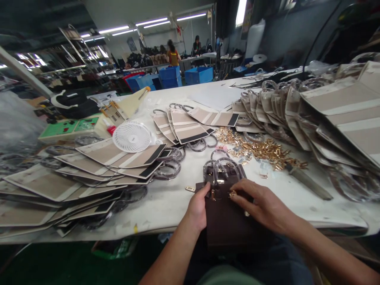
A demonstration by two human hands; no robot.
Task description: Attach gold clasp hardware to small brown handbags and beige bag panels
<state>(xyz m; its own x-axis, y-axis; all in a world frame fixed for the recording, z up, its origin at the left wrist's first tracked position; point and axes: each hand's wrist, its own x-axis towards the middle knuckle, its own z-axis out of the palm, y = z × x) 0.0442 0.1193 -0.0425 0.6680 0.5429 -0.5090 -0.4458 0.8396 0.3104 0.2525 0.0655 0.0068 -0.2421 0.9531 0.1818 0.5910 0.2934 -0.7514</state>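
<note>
A dark brown bag piece [225,221] with clear plastic handles [223,166] lies at the near edge of the white table [178,198]. My left hand [198,209] grips its left side, thumb up by a small gold fitting. My right hand [261,204] rests over its upper right part, fingers pinched on a small gold clasp [232,194]. Another gold clasp [190,189] lies on the table just left of the piece.
Fanned stacks of beige bag panels lie at the left [89,174], middle [187,126] and right [326,114]. A heap of gold clasps [261,148] lies beyond my hands, with a small white fan [132,136] to its left. People sit among blue crates [202,74] far behind.
</note>
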